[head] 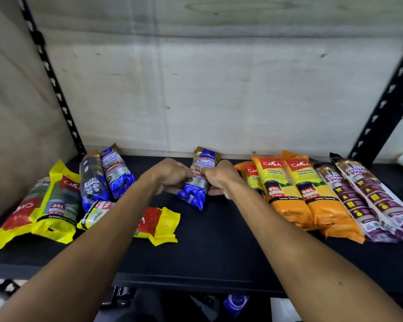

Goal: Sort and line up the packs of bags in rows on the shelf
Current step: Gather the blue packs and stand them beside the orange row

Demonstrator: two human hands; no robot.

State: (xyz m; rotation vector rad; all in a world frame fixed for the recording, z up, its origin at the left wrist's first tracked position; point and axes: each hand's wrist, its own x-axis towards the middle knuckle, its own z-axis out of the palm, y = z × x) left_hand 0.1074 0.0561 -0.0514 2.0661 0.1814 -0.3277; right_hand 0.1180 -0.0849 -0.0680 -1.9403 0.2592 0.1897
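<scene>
— two hands on one pack: the left hand (172, 174) and the right hand (219, 178) each pinch a side of the blue and brown plastic "single handle" pack (199, 182), fingers curled round its edges

— where does that pack sit?

— mid-shelf, on the black shelf board (219, 240), its top end towards the pale back wall (219, 89), well apart from the groups on either side

— what's to the right?

— three orange and yellow "60l" packs (289, 189) side by side, touching, then two purple and white "draw string bag" packs (363, 198) just beside them

— and left?

— two more blue packs (107, 175) leaning together near the back, one showing its barcode; in front, yellow and red "25l" packs (56, 205), two roughly side by side and one lying crosswise (158, 225) under the left forearm
</scene>
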